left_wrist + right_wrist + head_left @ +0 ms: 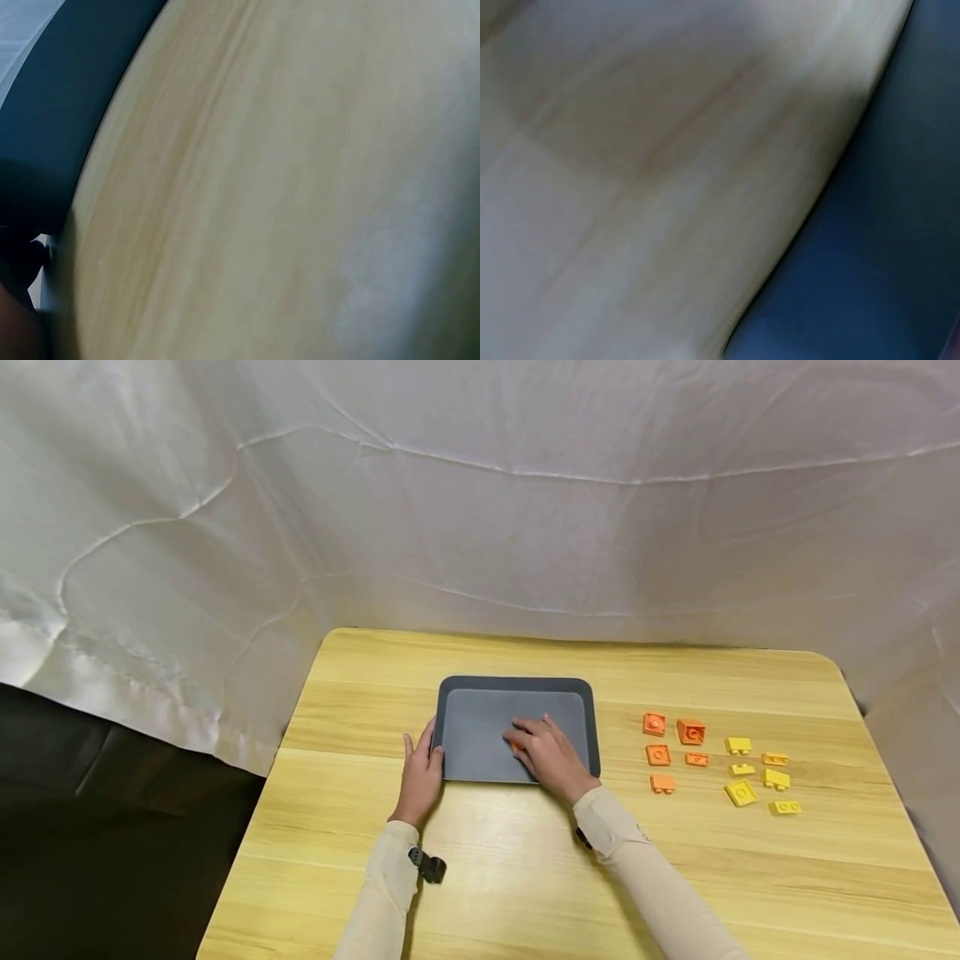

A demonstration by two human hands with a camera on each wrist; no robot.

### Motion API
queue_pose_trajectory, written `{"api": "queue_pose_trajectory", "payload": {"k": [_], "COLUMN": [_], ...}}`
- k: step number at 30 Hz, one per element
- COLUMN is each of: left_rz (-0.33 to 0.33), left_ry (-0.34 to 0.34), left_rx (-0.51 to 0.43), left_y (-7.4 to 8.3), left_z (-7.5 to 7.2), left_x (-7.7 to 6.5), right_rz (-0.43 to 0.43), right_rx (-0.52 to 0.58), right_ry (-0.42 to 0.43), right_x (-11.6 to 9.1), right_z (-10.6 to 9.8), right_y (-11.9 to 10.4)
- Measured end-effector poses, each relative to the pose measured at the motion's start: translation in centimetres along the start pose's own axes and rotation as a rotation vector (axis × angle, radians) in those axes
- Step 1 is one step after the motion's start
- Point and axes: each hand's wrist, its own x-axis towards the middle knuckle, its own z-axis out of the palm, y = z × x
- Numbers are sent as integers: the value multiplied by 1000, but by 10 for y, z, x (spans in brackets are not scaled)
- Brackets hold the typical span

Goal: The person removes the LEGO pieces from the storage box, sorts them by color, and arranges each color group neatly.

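Observation:
A dark grey tray (480, 682) lies on the wooden table, its left rim (75, 82) and a corner region (840, 285) filling parts of the wrist views. My left hand (420, 783) holds the tray at its left edge, thumb at the rim and fingers along the outer side. Over the tray's right half, my right hand (553, 758) pinches an orange toy building brick (517, 746) close above the tray floor. Most of that brick is hidden beneath the fingers.
Right of the tray lie several orange bricks (658, 755), some with hollow undersides up. Several yellow bricks (741, 792) are spread farther right. A pale cloth (480, 543) hangs behind the table (480, 893).

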Motion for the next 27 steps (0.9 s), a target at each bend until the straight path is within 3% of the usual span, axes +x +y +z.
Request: {"api": "queue_pose_trajectory", "payload": {"k": [11, 19, 27], "left_rz": [16, -5, 19], "left_ry": [-5, -5, 8], "left_rx": [3, -4, -5], "left_y": [1, 3, 1], "left_z": [1, 1, -1], "left_x": [0, 0, 1], "right_rz": [13, 49, 45], "right_rx": [-53, -35, -18], "right_ry": [19, 43, 106], "right_x": [-1, -4, -9], "right_z": [0, -2, -12], "right_y": [-1, -1, -1]}}
